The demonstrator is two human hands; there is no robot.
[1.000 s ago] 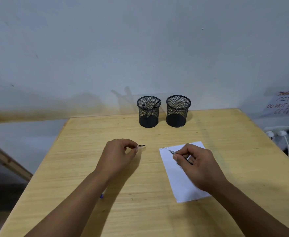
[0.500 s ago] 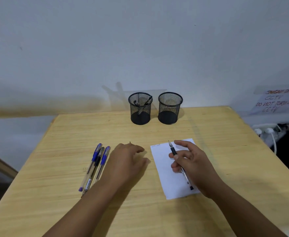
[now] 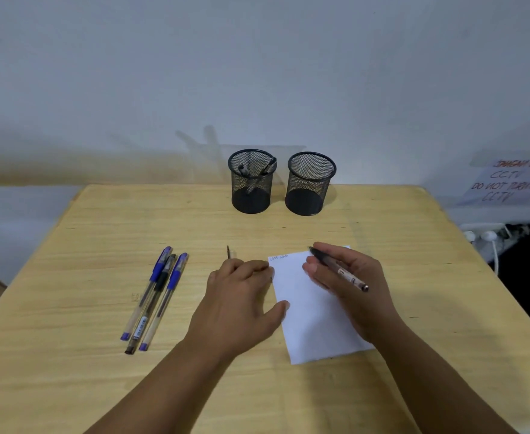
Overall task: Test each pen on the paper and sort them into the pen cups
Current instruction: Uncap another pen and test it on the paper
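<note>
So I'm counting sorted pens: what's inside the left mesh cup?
Through the left mesh cup two dark pens show, leaning against its walls. The mesh and dark base blur their lower ends, so anything lying flat at the bottom can't be ruled out.

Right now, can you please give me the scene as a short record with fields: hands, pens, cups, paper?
right hand: right hand holds a black pen over the paper
left hand: left hand rests at the paper's left edge, with a pen cap poking out past the fingers
paper: white sheet, small writing at its top left corner
waiting pens: three capped pens side by side on the table
left cup: mesh cup with pens inside
right cup: mesh cup, looks empty
</note>
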